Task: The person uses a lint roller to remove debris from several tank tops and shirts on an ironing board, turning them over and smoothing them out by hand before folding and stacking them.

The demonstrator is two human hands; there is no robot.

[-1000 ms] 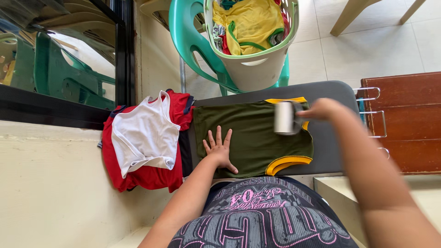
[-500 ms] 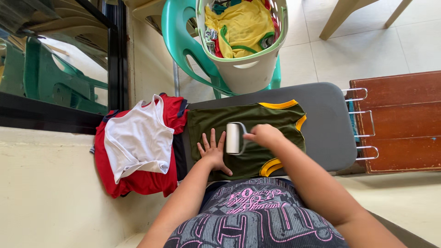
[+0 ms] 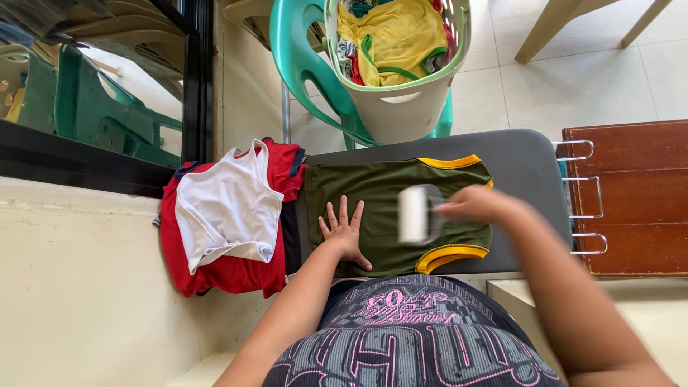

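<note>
The green shirt, a sleeveless olive jersey of thin knit cloth with yellow bands at the neck and armholes, lies flat on the grey padded ironing board. The left hand rests on it palm down with fingers spread, pressing the cloth near its left end. The right hand is clenched around the handle of a lint roller, a white cylinder that sits on the shirt's middle and shows blurred.

Half a second ago the roller lay just beside the left hand's fingers; now it is further right, well apart from them, and the right hand has moved right with it. The left hand has stayed in place on the cloth.

Just left of the shirt a white tank top lies on top of a red garment, both soft and rumpled. Beyond the board a pale plastic laundry basket holding yellow clothes sits on a teal plastic chair. A brown wooden surface stands at the right.
</note>
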